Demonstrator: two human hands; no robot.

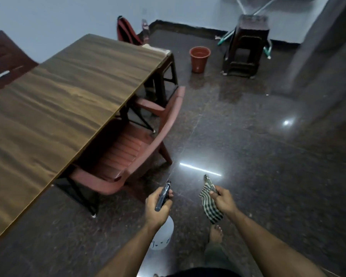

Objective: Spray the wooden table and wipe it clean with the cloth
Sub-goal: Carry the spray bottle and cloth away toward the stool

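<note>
Tabletop first: the wooden table [64,92] fills the left of the head view, its long axis running from the near left corner away toward the far wall, its surface bare and, as far as can be told, not yet wetted. A red plastic chair [128,148] is tucked under the table's right edge, standing between the tabletop and the person. Moving right, the left hand [158,206] is clenched around the trigger head of a spray bottle [162,234], whose white body hangs below the wrist; the nozzle points up and forward, not toward the wood. Just beside it, the right hand [222,200] pinches a striped cloth [210,202] by its top corner, the rest dangling loose above the dark polished floor [268,156] and a bare foot. Both hands hang well apart from the table, which lies up and to their left; the left hand, with the sprayer, is the nearer of the two. By this reading the spraying has not begun, and the coming move likely calls for stepping left and swinging the nozzle across to the tabletop.
</note>
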